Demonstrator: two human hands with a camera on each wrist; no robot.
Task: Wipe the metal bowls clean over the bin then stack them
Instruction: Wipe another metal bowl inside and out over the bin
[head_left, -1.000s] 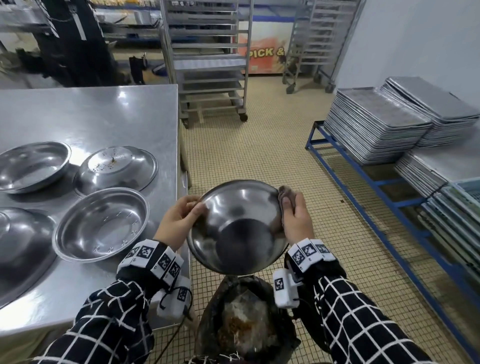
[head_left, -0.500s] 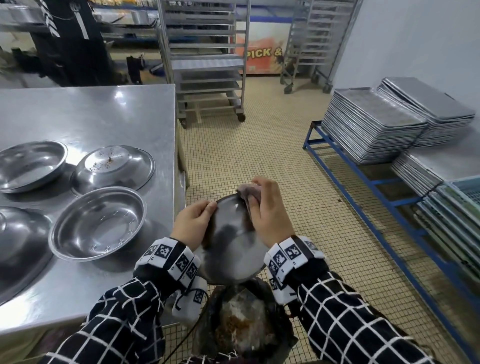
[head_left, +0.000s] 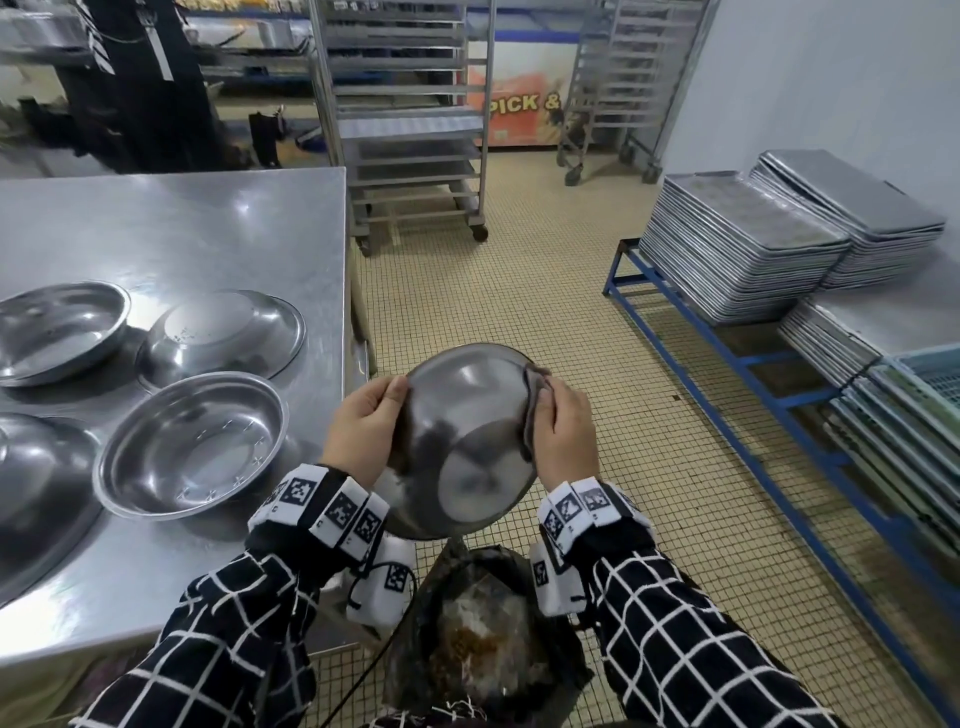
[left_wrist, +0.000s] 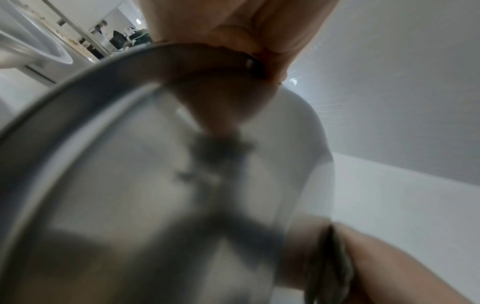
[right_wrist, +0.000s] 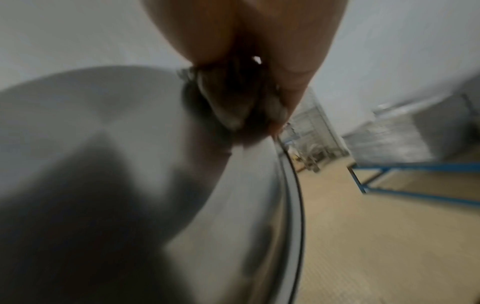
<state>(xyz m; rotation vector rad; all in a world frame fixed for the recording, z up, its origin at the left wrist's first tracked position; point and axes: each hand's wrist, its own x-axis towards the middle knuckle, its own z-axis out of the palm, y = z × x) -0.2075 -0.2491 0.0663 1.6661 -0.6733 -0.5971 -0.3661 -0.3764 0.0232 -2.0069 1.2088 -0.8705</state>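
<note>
Gripping the metal bowl (head_left: 467, 441) by its left rim, the left hand (head_left: 363, 431) tilts it above the bin (head_left: 483, 649); the right hand (head_left: 566, 436) pinches a cloth (head_left: 535, 410) against the opposite rim. Thin, stiff, probably slick steel, best held at the rim

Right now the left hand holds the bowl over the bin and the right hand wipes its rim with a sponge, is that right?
Not quite: the right hand wipes with a cloth, not a sponge, as the head view shows. The left hand does hold the bowl over the bin.
</note>
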